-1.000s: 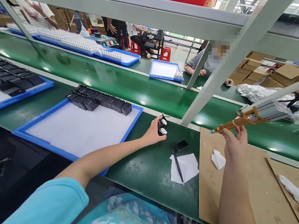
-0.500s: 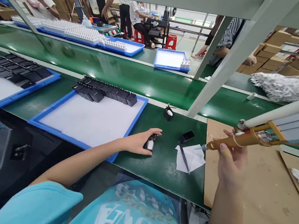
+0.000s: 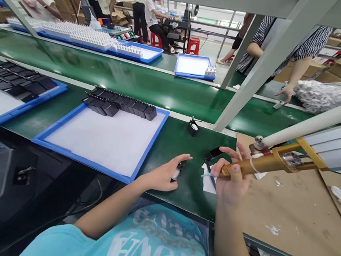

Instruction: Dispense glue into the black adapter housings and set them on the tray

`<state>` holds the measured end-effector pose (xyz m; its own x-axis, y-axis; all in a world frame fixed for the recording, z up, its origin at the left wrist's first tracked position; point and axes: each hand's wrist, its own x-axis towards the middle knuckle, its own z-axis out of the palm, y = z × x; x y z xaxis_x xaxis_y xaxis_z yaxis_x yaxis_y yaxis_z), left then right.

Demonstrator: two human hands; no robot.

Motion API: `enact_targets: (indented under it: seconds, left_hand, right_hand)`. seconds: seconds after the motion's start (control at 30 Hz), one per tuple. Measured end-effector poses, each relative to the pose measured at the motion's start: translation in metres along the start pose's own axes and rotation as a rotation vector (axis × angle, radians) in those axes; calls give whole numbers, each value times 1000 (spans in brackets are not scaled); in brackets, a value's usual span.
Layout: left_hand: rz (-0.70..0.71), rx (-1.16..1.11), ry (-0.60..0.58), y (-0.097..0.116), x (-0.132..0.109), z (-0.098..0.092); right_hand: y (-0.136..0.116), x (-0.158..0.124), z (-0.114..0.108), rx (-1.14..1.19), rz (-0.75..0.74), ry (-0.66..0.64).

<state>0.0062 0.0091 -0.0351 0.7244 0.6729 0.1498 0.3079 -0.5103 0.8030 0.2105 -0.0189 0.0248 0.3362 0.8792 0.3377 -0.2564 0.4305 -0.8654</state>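
My left hand [image 3: 165,173] curls round a small black case with a white inside [image 3: 176,174] on the green bench, thumb and fingers at its two ends. My right hand [image 3: 233,174] grips a gold-coloured dispensing gun [image 3: 254,167] with a pale needle tip, which points left toward the black case but stays apart from it. Beneath the tip lies a white paper [image 3: 208,184], with dark tweezers [image 3: 211,175] across it, partly hidden by my right hand. A black rectangular part [image 3: 213,153] sits just behind. Farther back stands another black case [image 3: 193,128] with a white inside.
To the left, a blue tray [image 3: 95,136] holds rows of black cases [image 3: 120,104]. A slanted grey post [image 3: 249,83] rises behind the bench. Cardboard [image 3: 286,215] covers the right side. Across the green belt [image 3: 162,90], a co-worker's hand [image 3: 287,93] touches a small white piece.
My right hand has brought the dispensing gun left, nearer the black case. My left hand and the case have shifted slightly right and toward me. A co-worker's hand has reached down across the belt.
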Motion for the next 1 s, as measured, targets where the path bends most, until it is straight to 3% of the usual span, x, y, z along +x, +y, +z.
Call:
enact_targets:
  seconds: [0.1, 0.2, 0.33, 0.43, 0.7, 1.0]
  left_hand:
    - [-68, 87, 161, -6, -6, 14]
    - [-130, 50, 228, -11, -15, 23]
    - [-312, -86, 325, -13, -24, 27]
    - [-421, 1, 391, -14, -29, 25]
    - [-394, 130, 388, 1, -28, 24]
    - [-341, 122, 380, 25, -22, 15]
  right_hand:
    - [-1, -2, 6, 35, -15, 22]
    - [-2, -3, 10, 65, -21, 46]
    - [-1, -5, 13, 141, -7, 16]
    - [2, -6, 21, 199, 1, -22]
    - [8, -6, 50, 327, -29, -77]
    - [8, -4, 48, 327, -14, -72]
